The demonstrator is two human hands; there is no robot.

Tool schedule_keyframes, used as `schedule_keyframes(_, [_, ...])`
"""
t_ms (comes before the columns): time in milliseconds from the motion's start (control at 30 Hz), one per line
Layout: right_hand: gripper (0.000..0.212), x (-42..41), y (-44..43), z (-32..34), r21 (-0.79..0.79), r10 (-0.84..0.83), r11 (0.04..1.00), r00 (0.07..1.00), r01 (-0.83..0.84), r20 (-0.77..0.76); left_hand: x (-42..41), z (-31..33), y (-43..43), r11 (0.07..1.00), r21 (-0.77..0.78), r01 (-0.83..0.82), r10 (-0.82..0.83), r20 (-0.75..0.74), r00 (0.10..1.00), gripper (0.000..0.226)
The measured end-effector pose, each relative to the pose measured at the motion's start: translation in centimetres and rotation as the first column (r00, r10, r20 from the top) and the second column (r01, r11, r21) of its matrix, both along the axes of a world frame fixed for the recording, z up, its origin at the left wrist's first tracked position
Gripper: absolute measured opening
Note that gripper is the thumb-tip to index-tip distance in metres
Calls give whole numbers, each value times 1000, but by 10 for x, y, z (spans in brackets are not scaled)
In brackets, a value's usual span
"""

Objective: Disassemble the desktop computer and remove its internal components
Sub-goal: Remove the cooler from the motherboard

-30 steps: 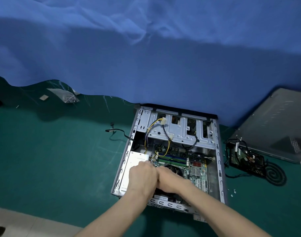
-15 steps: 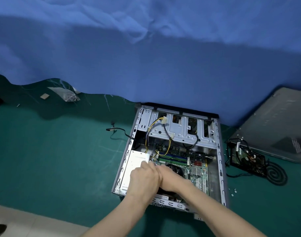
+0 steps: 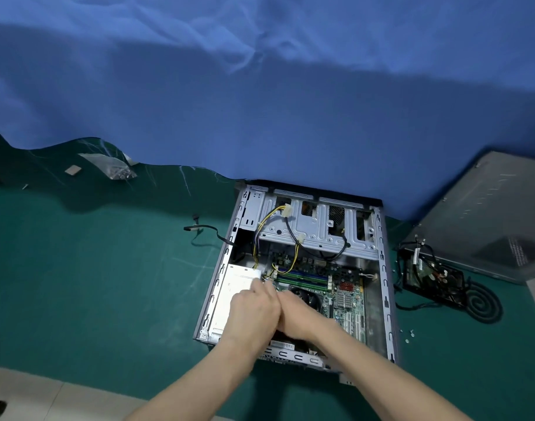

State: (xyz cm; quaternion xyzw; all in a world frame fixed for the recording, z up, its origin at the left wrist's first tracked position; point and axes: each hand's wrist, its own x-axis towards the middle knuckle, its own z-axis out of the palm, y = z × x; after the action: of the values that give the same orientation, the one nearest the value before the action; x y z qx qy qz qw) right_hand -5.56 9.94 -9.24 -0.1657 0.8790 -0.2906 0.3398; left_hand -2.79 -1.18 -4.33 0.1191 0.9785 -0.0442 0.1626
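Below, a green mat (image 3: 108, 284) bears the computer case (image 3: 383, 268), blue cloth (image 3: 260, 101) behind.

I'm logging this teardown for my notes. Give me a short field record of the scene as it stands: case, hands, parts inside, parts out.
case: desktop computer case, open, lying on the green mat
hands: left hand and right hand pressed together inside the case; what they grip is hidden
inside: motherboard, RAM sticks, power supply
out: side panel and a cabled part, right of the case
loose: screws on the mat
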Motion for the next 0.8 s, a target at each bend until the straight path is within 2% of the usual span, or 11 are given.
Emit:
schedule_keyframes(67, [19, -2, 0, 0, -17, -5, 1000, 1000, 5, 9, -2, -7, -4, 998, -7, 62, -62, 4, 998, 26])
schedule_keyframes(200, [37, 10, -8, -7, 71, -35, 997, 992, 44, -119, -16, -6, 2, 946, 2, -325, 323, 111, 940, 26])
schedule_keyframes(300, [38, 13, -4, -6, 72, -17, 997, 997, 22, -74, -16, -5, 10, 917, 36, -397, 381, 219, 898, 24])
schedule_keyframes(333, [35, 11, -2, -6, 70, 1, 998, 999, 2, -41, -12, -1, 11, 938, 20, -346, 334, 210, 919, 24])
schedule_keyframes(400, [24, 1, 2, -1, 35, 3, 999, 999, -4, 42, -4, 1, 9, 994, -21, -109, 110, 63, 992, 25])
schedule_keyframes(467, [13, -7, 6, 2, -29, 34, 999, 996, -32, 77, -1, -2, 6, 996, 1, 89, -89, -1, 996, 25])
schedule_keyframes(500, [8, -9, 7, 3, -62, 47, 997, 996, -43, 75, -3, -4, 7, 994, 14, 111, -111, -10, 994, 24])
schedule_keyframes(567, [6, -8, 7, 3, -116, -5, 993, 997, 14, 80, -9, -6, 13, 999, 32, 0, 0, 0, 1000, 24])
schedule_keyframes(667, [23, -4, 12, -4, -144, -155, 976, 986, 162, 59, -27, -6, 19, 960, 37, -278, 277, 33, 960, 25])
schedule_keyframes(733, [15, 0, 19, -7, -121, -272, 956, 962, 268, -20, -35, -9, 12, 911, 36, -410, 408, 62, 911, 23])
schedule_keyframes(800, [58, 0, 30, -12, -44, -344, 939, 916, 342, -205, -36, -10, 6, 877, 40, -479, 476, 71, 877, 25])
